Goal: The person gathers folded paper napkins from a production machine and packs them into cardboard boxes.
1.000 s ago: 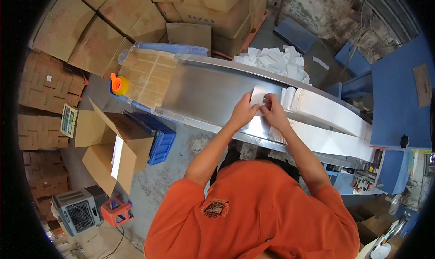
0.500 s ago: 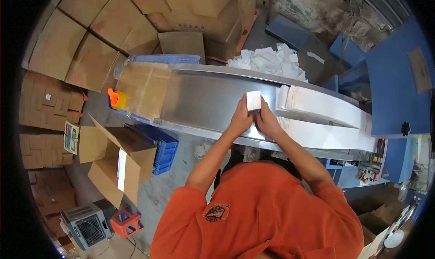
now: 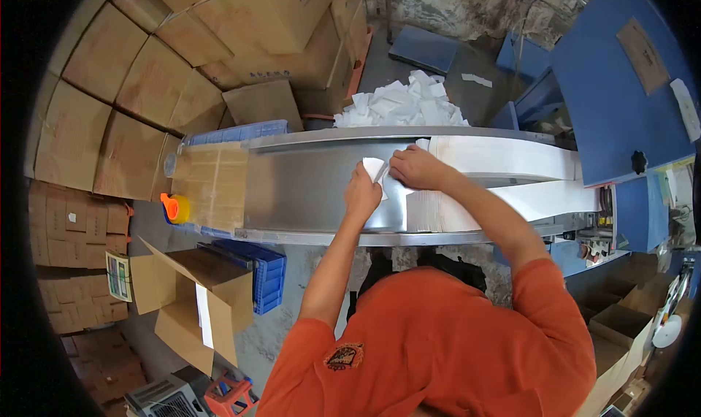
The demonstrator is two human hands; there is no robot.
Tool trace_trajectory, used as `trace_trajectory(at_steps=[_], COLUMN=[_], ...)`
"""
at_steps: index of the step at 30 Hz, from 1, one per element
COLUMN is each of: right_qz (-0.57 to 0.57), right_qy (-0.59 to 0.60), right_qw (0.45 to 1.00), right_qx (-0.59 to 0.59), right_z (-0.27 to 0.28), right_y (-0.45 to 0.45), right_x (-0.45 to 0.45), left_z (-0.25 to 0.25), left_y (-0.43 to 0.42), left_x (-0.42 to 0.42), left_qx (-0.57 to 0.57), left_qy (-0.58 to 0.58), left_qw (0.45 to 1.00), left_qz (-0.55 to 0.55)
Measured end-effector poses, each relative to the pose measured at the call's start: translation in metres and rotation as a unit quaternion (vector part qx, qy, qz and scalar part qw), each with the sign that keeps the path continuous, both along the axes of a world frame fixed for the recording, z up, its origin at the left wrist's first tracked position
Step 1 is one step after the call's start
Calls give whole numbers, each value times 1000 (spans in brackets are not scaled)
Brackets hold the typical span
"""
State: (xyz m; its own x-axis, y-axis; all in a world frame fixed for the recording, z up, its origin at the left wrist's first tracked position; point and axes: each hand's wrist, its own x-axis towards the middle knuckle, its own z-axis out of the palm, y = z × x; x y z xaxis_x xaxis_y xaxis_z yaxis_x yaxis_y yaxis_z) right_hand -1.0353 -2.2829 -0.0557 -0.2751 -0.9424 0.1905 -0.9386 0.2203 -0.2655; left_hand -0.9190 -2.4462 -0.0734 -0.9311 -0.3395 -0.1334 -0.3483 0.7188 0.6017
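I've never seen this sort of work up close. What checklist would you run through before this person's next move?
1. Left-hand grip holding the white paper pieces: ok.
2. Right-hand grip touching those pieces: cannot tell; the fingers are close to them, but contact is unclear.
3. Rows of white paper lined up on the metal table: ok, two long rows to the right.
4. All paper in tidy order: not ok; a loose white paper heap lies beyond the table's far edge.
5. Cardboard box open: ok, flaps spread.
6. Orange tape dispenser away from both hands: ok, at the table's left end.
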Motion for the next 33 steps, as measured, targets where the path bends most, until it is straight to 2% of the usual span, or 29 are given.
trace_trajectory(at_steps=[1,2,5,6,8,9,10,12,13,19,25,28,30,31,33], right_qz=[78,76,49,52,-21,-68,-65,-140,-155,-166,-197,-227,-256,-277,-326], right_qy=[110,111,140,143,167,112,115,140,90,29,24,-1,11,19,42], right_qw=[989,989,971,970,980,982,982,980,984,985,979,973,967,961,944], right_qx=[68,68,188,192,103,133,135,-31,14,30,46,45,-3,-19,-26], right_z=[2,2,13,21,48,58,54,36,30,20,15,23,23,25,25], right_y=[8,13,24,32,56,66,75,91,99,107,105,105,116,123,144], right_x=[-9,-14,-23,-22,-14,-8,-6,-1,1,10,14,22,31,36,45], left_z=[2,4,9,8,6,4,6,10,12,-2,-17,-25,-21,-19,-22], left_y=[3,6,15,19,28,35,42,63,73,90,90,91,83,79,74], left_x=[-2,-4,-16,-19,-27,-33,-39,-54,-58,-74,-81,-77,-69,-67,-60], left_qx=[-10,-11,-5,-9,-8,-7,-7,-8,-11,15,38,66,135,163,163], left_qy=[0,0,-3,-5,-3,2,7,13,16,59,84,157,168,133,119], left_qw=[1000,1000,1000,1000,1000,1000,1000,1000,1000,998,995,985,976,976,976], left_qz=[-1,-3,0,1,7,4,1,2,0,-13,-28,5,-43,-58,-82])
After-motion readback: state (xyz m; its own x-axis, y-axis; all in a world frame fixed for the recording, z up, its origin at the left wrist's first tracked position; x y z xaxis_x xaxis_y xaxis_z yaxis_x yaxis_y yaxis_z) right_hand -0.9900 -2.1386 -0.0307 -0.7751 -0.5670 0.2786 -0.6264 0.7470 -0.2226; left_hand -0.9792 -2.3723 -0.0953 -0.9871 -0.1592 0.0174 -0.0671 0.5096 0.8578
